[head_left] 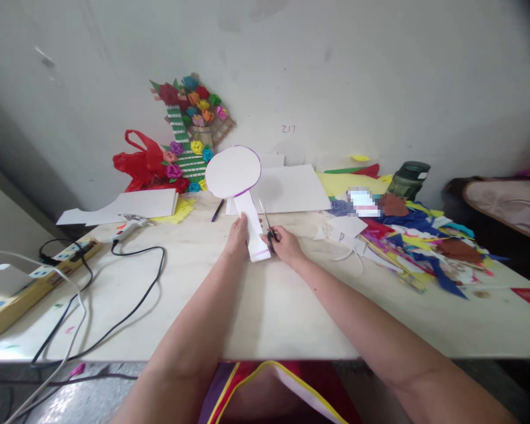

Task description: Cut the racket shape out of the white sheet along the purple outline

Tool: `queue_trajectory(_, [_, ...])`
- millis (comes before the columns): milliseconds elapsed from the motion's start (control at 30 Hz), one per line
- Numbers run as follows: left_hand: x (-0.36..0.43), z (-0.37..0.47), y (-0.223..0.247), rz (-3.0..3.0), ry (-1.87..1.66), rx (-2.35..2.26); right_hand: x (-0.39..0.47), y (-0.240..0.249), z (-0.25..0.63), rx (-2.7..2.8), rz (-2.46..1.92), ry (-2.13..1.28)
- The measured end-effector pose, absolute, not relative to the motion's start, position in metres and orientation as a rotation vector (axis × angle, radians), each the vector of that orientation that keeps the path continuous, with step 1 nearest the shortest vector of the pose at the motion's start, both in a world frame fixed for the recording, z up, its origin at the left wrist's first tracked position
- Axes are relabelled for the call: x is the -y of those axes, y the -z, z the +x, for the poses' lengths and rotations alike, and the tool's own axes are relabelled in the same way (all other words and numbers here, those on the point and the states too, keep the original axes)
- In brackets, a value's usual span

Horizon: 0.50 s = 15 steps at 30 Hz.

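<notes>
A white paper cutout (233,171) with a round head and a straight handle, edged in purple marker, is held up above the table. My left hand (237,237) grips the left side of its handle. Close to the handle's right edge, my right hand (286,244) is closed around the dark handles of a pair of scissors (268,222), whose blades point up and away. Behind the cutout lies a large white sheet (294,189). A dark marker (217,211) rests on the table just left of the cutout.
Colourful paper scraps (424,238) are heaped at right, before a green bottle (410,180). At left are a power strip (39,282), black and white cables, a glue gun (130,228) and white sheets (145,203). Paper flowers (198,106) and a red bag (143,162) stand against the wall.
</notes>
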State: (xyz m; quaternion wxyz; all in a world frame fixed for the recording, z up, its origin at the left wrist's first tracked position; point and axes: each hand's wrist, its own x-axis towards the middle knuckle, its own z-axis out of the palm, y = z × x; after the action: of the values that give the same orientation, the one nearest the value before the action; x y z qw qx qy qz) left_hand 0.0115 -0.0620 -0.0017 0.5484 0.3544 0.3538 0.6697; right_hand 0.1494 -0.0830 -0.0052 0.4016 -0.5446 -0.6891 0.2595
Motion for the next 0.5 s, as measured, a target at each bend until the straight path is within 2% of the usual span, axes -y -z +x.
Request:
queue_trajectory(233, [0.059, 0.0124, 0.0084, 0.853, -1.668, -0.752, 0.0926, -0.0038, 0.1489, 1.929, -1.494, -0.374])
queue_trajectory(500, [0.06, 0.0125, 0.0081, 0.873, -1.676, -0.76, 0.0914, -0.0042, 0.1499, 1.994, -1.499, -0.303])
